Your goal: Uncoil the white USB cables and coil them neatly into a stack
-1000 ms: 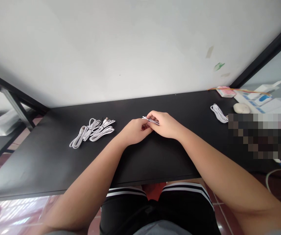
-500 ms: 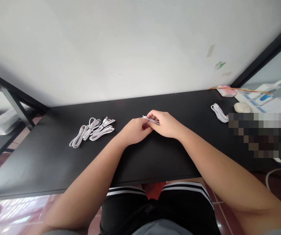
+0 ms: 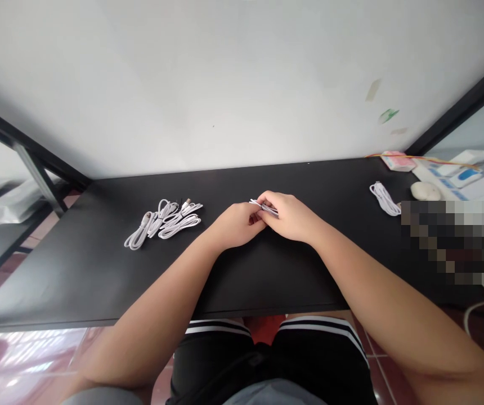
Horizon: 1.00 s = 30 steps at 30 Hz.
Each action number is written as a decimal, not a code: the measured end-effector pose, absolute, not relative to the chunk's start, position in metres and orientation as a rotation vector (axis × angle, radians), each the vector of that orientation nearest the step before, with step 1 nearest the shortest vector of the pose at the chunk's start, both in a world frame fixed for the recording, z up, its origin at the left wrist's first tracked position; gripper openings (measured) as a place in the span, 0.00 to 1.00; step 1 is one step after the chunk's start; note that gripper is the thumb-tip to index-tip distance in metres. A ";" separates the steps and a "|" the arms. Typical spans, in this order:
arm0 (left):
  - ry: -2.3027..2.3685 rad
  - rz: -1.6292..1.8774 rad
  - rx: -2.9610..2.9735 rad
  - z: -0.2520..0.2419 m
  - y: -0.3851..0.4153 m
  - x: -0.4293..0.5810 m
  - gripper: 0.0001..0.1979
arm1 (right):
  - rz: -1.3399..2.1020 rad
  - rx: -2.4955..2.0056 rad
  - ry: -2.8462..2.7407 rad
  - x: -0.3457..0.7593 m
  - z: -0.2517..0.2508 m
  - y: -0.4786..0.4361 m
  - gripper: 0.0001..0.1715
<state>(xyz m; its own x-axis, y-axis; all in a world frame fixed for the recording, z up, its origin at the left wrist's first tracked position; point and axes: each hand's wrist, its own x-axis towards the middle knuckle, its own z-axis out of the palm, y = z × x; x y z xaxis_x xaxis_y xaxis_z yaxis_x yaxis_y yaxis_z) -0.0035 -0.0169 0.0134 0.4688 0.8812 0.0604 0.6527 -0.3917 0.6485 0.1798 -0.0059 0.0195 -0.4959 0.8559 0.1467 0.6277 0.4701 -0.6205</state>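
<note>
Over the middle of the black table (image 3: 263, 281), my two hands meet around a coiled white cable (image 3: 270, 210). A dark tie crosses the coil between my fingertips. My left hand (image 3: 242, 224) pinches the coil from the left, its fingers closed. From the right, my right hand (image 3: 286, 215) grips the same coil with bent fingers, which hide part of it. To the left lie several bundled white cables (image 3: 179, 225), some with plugs showing. Another white cable bundle (image 3: 384, 198) rests on the right side of the table.
At the right back are a pink box (image 3: 398, 161), a round white object (image 3: 425, 191) and a power strip (image 3: 440, 179) with white plugs. A thin red and yellow wire runs there. Part of the right side is pixelated. A white wall (image 3: 225, 84) borders the table's back.
The view has shifted slightly, so the things on the table appear a little further right. Both hands keep their grip on the coiled cable, with hardly any finger movement.
</note>
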 end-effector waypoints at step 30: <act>1.248 0.489 2.273 0.012 -0.017 -0.005 0.04 | 0.461 -1.292 -2.538 0.182 0.032 -0.024 0.15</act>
